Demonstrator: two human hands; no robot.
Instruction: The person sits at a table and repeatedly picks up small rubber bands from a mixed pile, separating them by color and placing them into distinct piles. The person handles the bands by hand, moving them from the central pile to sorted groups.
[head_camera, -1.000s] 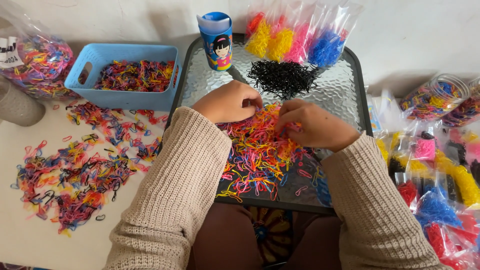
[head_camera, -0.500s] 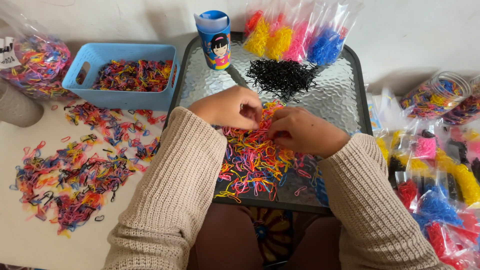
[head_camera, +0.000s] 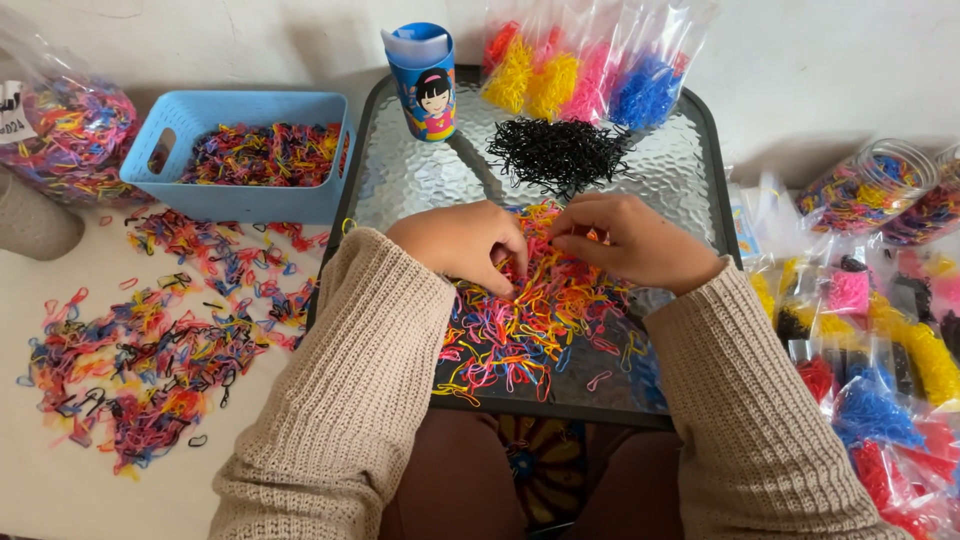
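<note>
- Now both hands sit closer together than a second ago: the left hand (head_camera: 462, 245) and right hand (head_camera: 635, 240) meet at the top of the bands (head_camera: 530, 310), fingertips down in the pile.
- Left grip is curled into the bands; whether it pinches any, I cannot tell. Right grip is clenched, fingertips pinched on something hidden.
- Bands lie at the centre of the glass worktop (head_camera: 410, 175), spreading toward 6 o'clock.
- At 12 o'clock: black bands (head_camera: 555, 152), bags (head_camera: 585, 70) of sorted colours, a blue cup (head_camera: 425, 80).
- At 10 o'clock: a blue basket (head_camera: 240, 200); at 8 o'clock, loose bands (head_camera: 150, 360).
- At 3 o'clock, more bags (head_camera: 870, 400) and jars (head_camera: 865, 185).
</note>
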